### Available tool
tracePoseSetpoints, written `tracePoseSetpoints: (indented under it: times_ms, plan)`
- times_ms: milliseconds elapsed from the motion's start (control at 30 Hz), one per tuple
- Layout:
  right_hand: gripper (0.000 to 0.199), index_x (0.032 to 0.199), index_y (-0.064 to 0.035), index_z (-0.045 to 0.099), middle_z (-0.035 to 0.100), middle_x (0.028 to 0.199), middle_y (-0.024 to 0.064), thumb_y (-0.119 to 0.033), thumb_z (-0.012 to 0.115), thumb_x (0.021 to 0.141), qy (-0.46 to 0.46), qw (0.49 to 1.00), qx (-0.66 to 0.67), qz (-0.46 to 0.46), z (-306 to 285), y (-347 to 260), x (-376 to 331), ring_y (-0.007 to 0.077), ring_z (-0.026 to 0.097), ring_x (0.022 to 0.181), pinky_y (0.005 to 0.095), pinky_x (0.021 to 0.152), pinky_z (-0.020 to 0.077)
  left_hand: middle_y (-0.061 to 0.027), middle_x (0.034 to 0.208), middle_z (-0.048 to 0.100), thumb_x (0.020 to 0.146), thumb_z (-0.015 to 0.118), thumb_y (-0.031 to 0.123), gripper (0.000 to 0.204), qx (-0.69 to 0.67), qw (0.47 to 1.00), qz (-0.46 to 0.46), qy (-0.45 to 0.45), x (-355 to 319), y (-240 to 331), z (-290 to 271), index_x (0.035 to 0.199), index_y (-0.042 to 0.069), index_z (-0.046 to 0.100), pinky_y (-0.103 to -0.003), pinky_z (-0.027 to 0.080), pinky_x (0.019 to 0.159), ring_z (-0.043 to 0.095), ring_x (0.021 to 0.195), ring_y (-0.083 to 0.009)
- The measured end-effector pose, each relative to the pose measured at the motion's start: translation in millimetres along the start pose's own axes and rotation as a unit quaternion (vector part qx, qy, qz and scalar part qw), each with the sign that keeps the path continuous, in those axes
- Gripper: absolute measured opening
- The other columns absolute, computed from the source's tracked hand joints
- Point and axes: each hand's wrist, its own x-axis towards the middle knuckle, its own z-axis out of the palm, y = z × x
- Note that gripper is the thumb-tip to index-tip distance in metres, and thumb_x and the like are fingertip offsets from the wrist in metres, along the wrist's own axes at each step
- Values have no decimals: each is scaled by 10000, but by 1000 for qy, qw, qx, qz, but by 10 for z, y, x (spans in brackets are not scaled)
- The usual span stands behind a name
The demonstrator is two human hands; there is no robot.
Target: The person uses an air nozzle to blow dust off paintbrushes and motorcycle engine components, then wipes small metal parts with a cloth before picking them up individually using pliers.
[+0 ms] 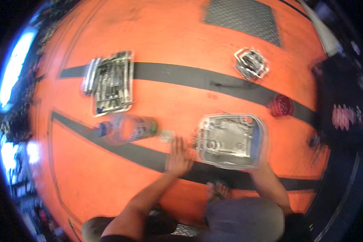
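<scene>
A clear rectangular plastic container (230, 165) with a bluish right side lies in front of me, with several small metal parts in it. My right hand (263, 168) grips it at the near right corner; its fingers are mostly hidden by the container. My left hand (179, 158) is just left of the container, empty, with fingers stretched forward over the orange surface. A scatter of small metal pieces (196, 139) shows along the container's left edge. Beyond my left fingertips is a small pale, see-through round thing (166, 136), too blurred to name.
A clear bottle with a blue cap (129, 128) lies on its side at left. Behind it, a tray (132, 76) holds long metal tools. Farther right are a clear tray of metal parts (251, 63) and a red round object (281, 105). A textured metal plate (244, 18) is at the far edge.
</scene>
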Motion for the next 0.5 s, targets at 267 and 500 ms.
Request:
tracePoseSetpoints:
  times_ms: [267,500]
  plan:
    - [655,1352,-127,519,547,1369,105,-636,433,949,162,983,-39,-81,-629,83,-343,302,563,1210,524,954,511,-292,1515,252,1018,392,302,581,-340,930,-36,134,238,708,-420,1463,-56,278,-515,199,1170,225,1428,-440]
    - [669,1376,-125,482,546,1331,119,-620,487,925,11,996,-81,-45,-435,85,-335,316,559,1193,480,867,556,-283,1442,388,1057,177,422,637,-666,745,11,-40,430,1294,-673,1482,-48,242,-471,275,1142,356,1366,-414]
